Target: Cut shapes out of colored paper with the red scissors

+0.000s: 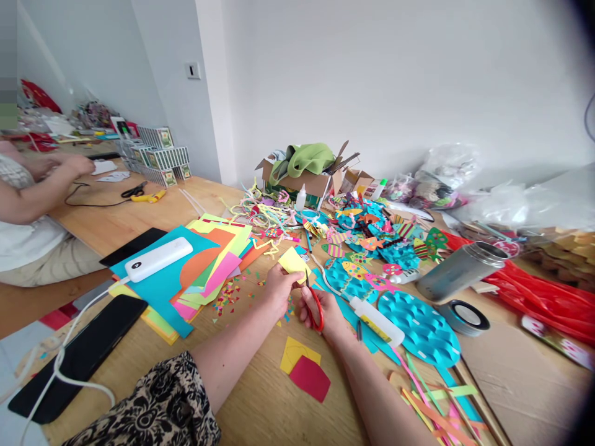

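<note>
My left hand (280,290) is closed on a small piece of yellow paper (292,261), held up over the table. Red-handled scissors (318,310) are in my right hand (328,313), and their blades meet the paper's right edge. Below my hands, a yellow paper square (297,350) with a faint drawn curve lies partly under a dark red paper piece (311,378). Tiny coloured paper scraps (227,297) are scattered left of my left hand. Right of the scissors lies a white glue bottle (377,322).
Coloured paper sheets (174,275) carry a white power bank (158,259), cabled past a black phone (83,353). Decorated paper fish (356,270), blue dimpled discs (413,325), a steel flask (458,272) and its lid (465,317) crowd the right. Another person's hands (69,166) work at far left.
</note>
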A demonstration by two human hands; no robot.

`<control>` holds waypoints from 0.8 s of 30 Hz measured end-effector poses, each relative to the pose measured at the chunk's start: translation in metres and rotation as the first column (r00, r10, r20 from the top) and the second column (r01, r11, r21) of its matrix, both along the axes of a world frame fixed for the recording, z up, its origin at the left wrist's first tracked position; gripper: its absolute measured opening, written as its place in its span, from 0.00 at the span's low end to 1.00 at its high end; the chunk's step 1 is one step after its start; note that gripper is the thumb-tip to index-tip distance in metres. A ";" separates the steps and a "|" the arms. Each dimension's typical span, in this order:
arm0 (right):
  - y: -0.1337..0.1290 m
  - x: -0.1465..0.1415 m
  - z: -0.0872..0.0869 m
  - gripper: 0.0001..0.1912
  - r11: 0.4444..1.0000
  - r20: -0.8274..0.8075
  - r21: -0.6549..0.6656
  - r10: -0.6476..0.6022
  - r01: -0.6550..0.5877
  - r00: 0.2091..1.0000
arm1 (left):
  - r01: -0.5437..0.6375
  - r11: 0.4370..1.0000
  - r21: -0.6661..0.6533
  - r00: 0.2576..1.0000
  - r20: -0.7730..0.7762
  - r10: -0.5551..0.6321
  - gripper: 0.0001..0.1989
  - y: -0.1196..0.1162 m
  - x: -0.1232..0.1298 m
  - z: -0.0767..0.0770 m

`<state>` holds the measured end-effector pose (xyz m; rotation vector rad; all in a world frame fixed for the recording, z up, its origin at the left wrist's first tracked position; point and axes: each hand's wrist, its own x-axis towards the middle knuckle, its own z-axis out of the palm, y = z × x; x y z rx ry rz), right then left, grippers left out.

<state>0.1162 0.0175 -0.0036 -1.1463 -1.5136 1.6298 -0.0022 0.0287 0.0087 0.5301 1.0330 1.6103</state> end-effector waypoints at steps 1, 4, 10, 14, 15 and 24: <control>0.000 0.000 0.001 0.31 1.000 0.003 -0.005 -0.003 0.003 1.000 | 0.004 1.000 0.002 1.000 0.002 -0.004 0.14 0.000 0.000 0.000; 0.000 0.000 0.001 0.31 1.000 0.007 -0.009 -0.006 0.006 1.000 | 0.016 1.000 0.003 1.000 0.007 -0.016 0.14 0.001 0.000 -0.001; 0.001 0.000 -0.002 0.32 1.000 0.014 -0.007 0.000 0.001 1.000 | 0.014 1.000 -0.011 1.000 0.018 -0.014 0.14 0.000 0.000 0.000; 0.002 0.000 -0.004 0.32 1.000 0.014 0.000 0.005 -0.005 1.000 | 0.014 1.000 -0.013 1.000 0.023 -0.014 0.14 0.000 0.000 0.001; 0.002 0.000 -0.004 0.32 1.000 0.013 0.002 0.004 -0.004 1.000 | 0.014 1.000 -0.013 1.000 0.025 -0.014 0.15 0.000 0.000 0.001; 0.002 0.002 -0.007 0.31 1.000 0.019 0.005 0.012 -0.012 1.000 | 0.000 1.000 0.001 1.000 0.023 0.000 0.18 0.000 0.000 0.003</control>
